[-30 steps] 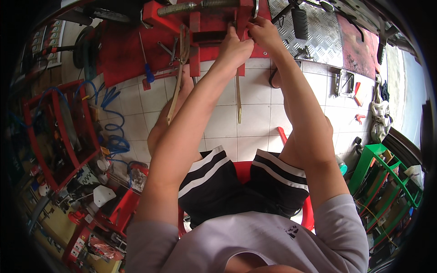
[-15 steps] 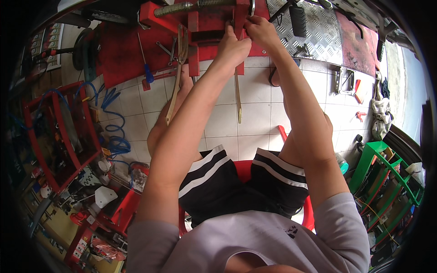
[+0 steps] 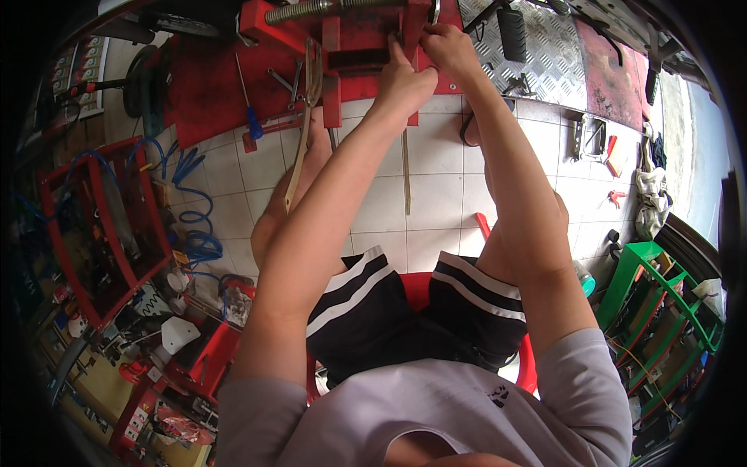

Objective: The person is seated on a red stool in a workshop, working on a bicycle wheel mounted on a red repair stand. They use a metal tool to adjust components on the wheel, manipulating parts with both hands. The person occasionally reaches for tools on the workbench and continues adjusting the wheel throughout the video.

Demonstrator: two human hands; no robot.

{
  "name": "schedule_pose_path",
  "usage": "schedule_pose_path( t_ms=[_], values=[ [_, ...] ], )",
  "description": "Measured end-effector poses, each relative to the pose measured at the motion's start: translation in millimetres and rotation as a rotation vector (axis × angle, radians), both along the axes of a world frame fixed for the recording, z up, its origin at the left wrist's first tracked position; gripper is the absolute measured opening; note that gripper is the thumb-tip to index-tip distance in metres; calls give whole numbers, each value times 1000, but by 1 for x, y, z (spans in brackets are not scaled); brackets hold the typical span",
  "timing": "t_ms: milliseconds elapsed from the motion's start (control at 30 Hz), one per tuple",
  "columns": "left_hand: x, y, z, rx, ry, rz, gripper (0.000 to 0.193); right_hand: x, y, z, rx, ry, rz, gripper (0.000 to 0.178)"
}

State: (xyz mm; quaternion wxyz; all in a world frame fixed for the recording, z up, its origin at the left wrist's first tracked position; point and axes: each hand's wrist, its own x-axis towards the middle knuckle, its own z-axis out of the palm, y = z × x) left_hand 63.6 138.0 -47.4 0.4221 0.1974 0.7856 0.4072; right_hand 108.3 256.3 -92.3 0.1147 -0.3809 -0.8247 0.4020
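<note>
My left hand (image 3: 406, 84) is at the right upright of a red metal frame (image 3: 331, 93), its index finger reaching up along the frame and its thumb pointing right. What lies under its other fingers is hidden. Below that wrist hangs a thin brass-coloured strip (image 3: 406, 175); its upper part is covered. My right hand (image 3: 451, 53) is closed with curled fingers at the right side of the same upright, just under a shiny metal hook-shaped piece (image 3: 433, 11). Whatever it grips cannot be seen. A long pale two-legged strip (image 3: 302, 148) hangs on the frame's left side.
A thick threaded rod (image 3: 303, 14) crosses the frame's top. Left on the red bench (image 3: 210, 86) lie a blue-handled screwdriver (image 3: 253, 121) and wrenches (image 3: 294, 86). A blue coiled hose (image 3: 204, 245) and red rack (image 3: 109, 226) stand left; a green rack (image 3: 661, 311) stands right.
My left hand has shifted slightly right and down. The brass-coloured strip has turned, showing its narrow edge, and hangs a little lower. My right hand has barely moved.
</note>
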Motion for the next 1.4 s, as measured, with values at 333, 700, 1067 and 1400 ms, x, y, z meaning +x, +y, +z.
schedule_pose_path(
  t_ms=[333,700,1067,1400],
  values=[
    [1,2,-16,43,54,-10,94,-4,-4,13,-223,-164,-93,41],
    [5,2,-15,19,108,-15,98,-3,-7,16,-189,-127,-93,43],
    [5,2,-16,7,167,-62,104,-2,-6,7,-173,-116,-116,41],
    [10,15,-10,-46,129,-24,106,1,0,1,-166,-53,-97,39]
  ],
)
